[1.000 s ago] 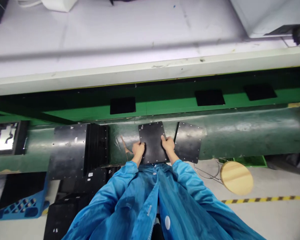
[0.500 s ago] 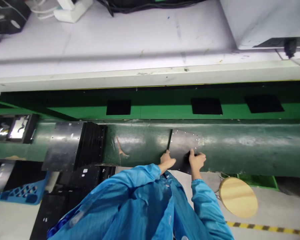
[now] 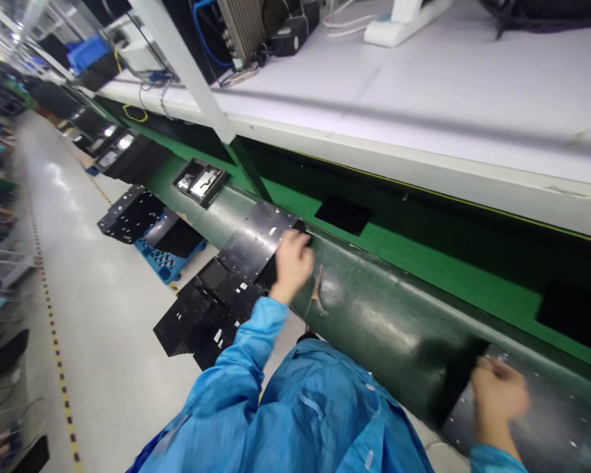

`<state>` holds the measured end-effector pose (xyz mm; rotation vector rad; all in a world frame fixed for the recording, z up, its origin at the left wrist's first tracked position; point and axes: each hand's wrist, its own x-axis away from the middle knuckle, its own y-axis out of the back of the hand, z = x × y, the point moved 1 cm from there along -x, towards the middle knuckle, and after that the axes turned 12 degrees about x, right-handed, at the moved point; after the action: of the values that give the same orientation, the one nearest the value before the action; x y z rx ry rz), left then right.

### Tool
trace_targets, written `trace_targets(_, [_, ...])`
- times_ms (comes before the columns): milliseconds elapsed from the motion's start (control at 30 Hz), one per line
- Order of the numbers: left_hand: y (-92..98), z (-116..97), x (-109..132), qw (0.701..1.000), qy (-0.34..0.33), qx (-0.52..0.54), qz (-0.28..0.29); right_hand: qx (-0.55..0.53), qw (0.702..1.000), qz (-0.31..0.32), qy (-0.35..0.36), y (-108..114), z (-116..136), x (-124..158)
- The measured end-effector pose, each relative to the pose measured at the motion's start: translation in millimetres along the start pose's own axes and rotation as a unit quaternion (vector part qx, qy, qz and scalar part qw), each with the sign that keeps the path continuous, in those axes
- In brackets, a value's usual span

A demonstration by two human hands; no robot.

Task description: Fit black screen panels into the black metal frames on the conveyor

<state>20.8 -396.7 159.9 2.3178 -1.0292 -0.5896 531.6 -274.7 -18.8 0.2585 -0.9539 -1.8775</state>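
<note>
Two grips show in my head-camera view, both bare hands, both blurred. The left grip is at the right-hand end of a stack of black panels, its fingers bent; I cannot tell whether they are clamped on a panel or apart. That stack lies across the green surface, between its far and near edges. The right grip is over the left part of a single black panel, which lies on the same surface, well to the right of the stack, and runs out of my view. Those fingers are curled, and I cannot tell whether they have hold of it. Between the two, near the stack, I see a torn patch. Farther left along the surface sits an open black case.
</note>
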Motion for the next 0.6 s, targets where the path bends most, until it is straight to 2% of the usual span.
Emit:
trace_targets(33, [48.6,33.1,-27.2,0.993,0.055,-0.058,-0.082,0.032,0.997,0.060,0.048,-27.9,31.0,27.8])
trace_targets(67, [88.4,64.8,-49.3,0.978,0.114,-0.108,-0.136,0.022,0.985,0.147,0.082,-58.6,64.0,60.6])
trace_targets(100, [117.4,93.1,-65.9,0.966,0.166,-0.136,-0.142,-0.024,0.967,0.234,0.093,-89.8,97.6,97.0])
trace_targets(133, [135.4,116.1,-77.1,0.963,0.188,-0.148,-0.121,-0.067,0.937,0.325,0.108,-120.1,131.0,135.9])
trace_targets(167, [143.8,133.0,-83.3,0.962,0.195,-0.158,-0.108,-0.088,0.904,0.401,0.118,-147.9,162.6,175.0])
trace_targets(200, [144.1,143.4,-85.1,0.964,0.186,-0.164,-0.099,-0.110,0.879,0.446,0.130,-172.1,191.9,212.4])
trace_targets(233, [138.4,147.4,-83.4,0.966,0.165,-0.168,-0.102,-0.130,0.854,0.485,0.135,-192.2,218.0,246.4])
trace_targets(300, [116.8,139.8,-72.5,0.970,0.118,-0.171,-0.125,-0.177,0.813,0.539,0.133,-218.7,258.7,298.8])
trace_targets(367, [91.0,117.9,-55.6,0.975,0.089,-0.159,-0.128,-0.211,0.796,0.553,0.122,-225.3,281.3,324.5])
trace_targets(400, [78.2,103.8,-45.2,0.977,0.082,-0.151,-0.126,-0.226,0.802,0.540,0.118,-220.9,285.1,327.0])
trace_targets(467, [52.5,73.6,-20.4,0.980,0.081,-0.137,-0.116,-0.249,0.825,0.493,0.117,-198.1,278.1,314.9])
trace_targets(533, [23.5,45.1,9.6,0.987,0.074,-0.114,-0.089,-0.271,0.843,0.446,0.131,-162.0,256.2,289.6])
trace_targets(600, [-11.0,22.5,41.4,0.997,0.055,-0.058,-0.019,-0.266,0.860,0.409,0.149,-123.4,227.7,262.7])
